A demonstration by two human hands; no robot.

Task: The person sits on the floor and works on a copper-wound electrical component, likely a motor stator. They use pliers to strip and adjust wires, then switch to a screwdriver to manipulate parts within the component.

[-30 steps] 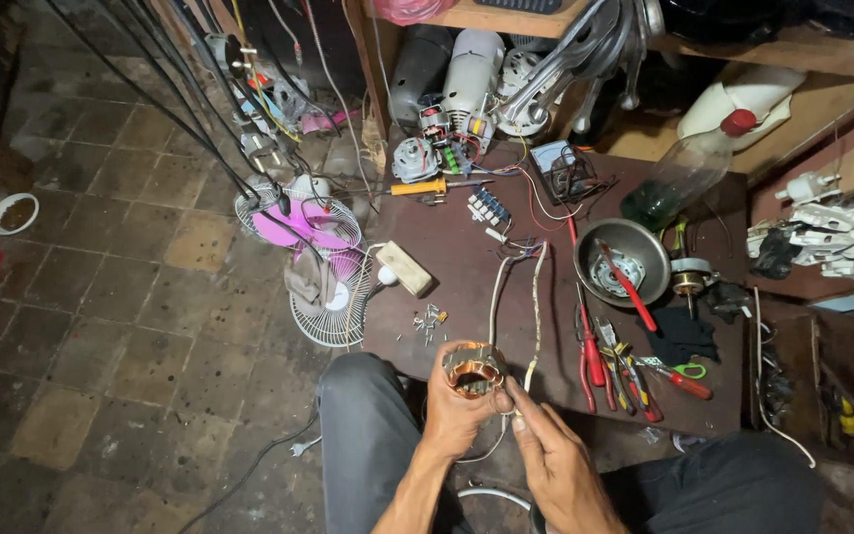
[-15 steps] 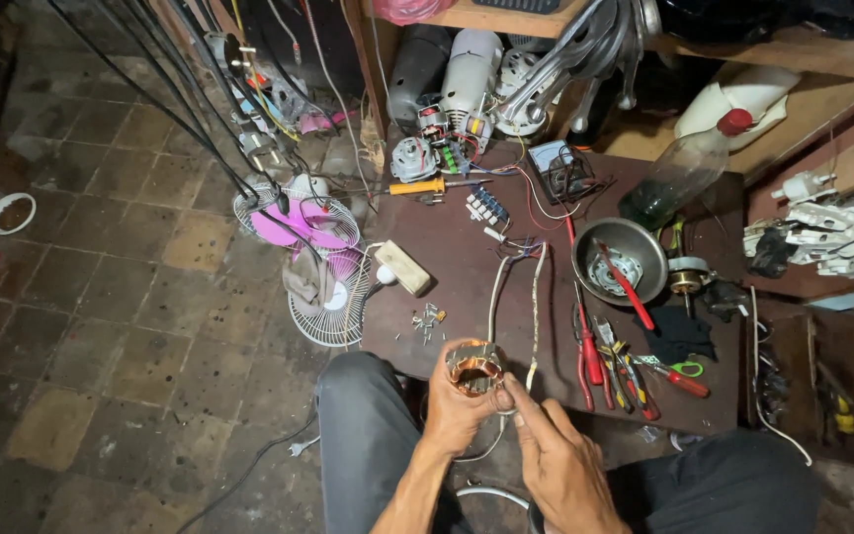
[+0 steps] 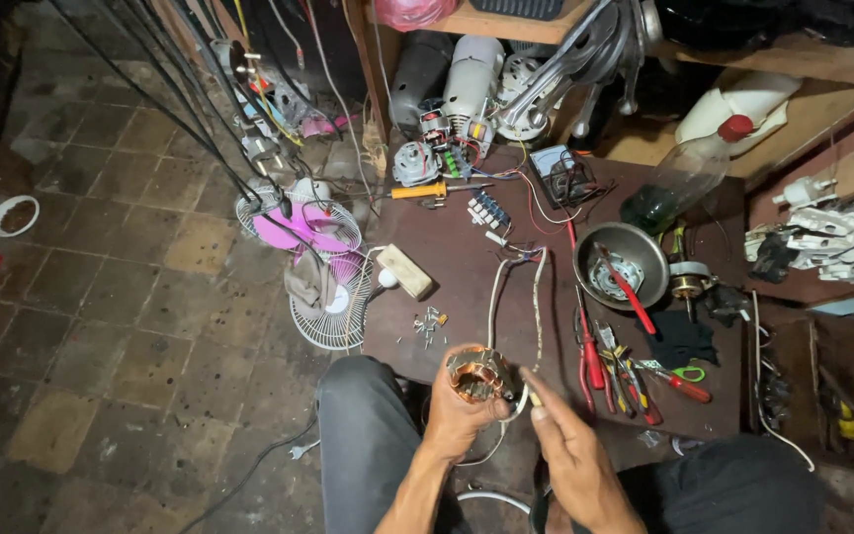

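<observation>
The left hand (image 3: 462,415) is wrapped around a copper-wound stator (image 3: 476,374), holding it upright over the near edge of the bench (image 3: 467,267), above the person's knees. The right hand (image 3: 570,450) sits at the stator's four o'clock, just beside it, fingers (image 3: 538,396) pinched narrow on a thin lead that comes off the winding; what exactly sits between the fingertips is too small to tell. From the stator a pair of white wires (image 3: 516,297) runs toward twelve o'clock across the dark bench. At ten o'clock lies a scatter of small screws (image 3: 429,326), and beyond them a cream block (image 3: 405,272). At two o'clock a metal bowl (image 3: 621,265) holds a motor part and a red-handled tool. At three o'clock a row of pliers and screwdrivers (image 3: 610,366) lies beside red-handled scissors (image 3: 679,381). At nine o'clock, on the tiled floor, a white fan guard (image 3: 333,307) lies next to a pink fan (image 3: 303,227).
</observation>
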